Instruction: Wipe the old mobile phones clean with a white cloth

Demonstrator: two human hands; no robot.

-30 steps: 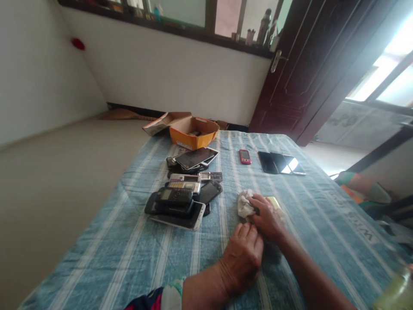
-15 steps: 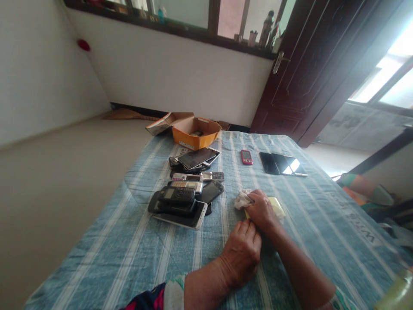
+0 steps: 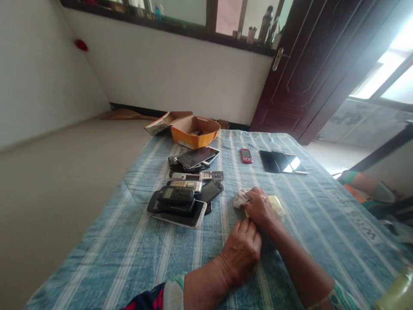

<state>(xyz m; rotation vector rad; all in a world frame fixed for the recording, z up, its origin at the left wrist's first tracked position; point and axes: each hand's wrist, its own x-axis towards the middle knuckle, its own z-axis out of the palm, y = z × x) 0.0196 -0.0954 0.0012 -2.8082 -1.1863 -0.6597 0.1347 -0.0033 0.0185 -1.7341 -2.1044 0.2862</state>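
Observation:
My right hand [image 3: 260, 209] is closed on a crumpled whitish cloth [image 3: 241, 198], pressed onto a pale yellow flat object [image 3: 276, 206] lying on the tablecloth. My left hand [image 3: 242, 247] is closed at the near edge of that yellow object, its fingertips curled under and partly hidden, right beside my right hand. Left of my hands lies a pile of phones, with a black keypad phone [image 3: 176, 194] on top of a white-edged phone [image 3: 197, 215]. Beyond my hands, a red phone [image 3: 246, 156] lies alone, and several dark phones [image 3: 282, 162] overlap in a row to its right.
An open orange cardboard box [image 3: 196, 133] stands at the far left of the table, with something dark inside. More phones [image 3: 196, 158] are stacked in front of it. The striped blue tablecloth [image 3: 135, 241] covers the table. A shiny yellowish object [image 3: 397, 292] shows at the lower right edge.
The view has shifted very slightly. Both hands stay in nearly the same place, with the cloth still under my right hand.

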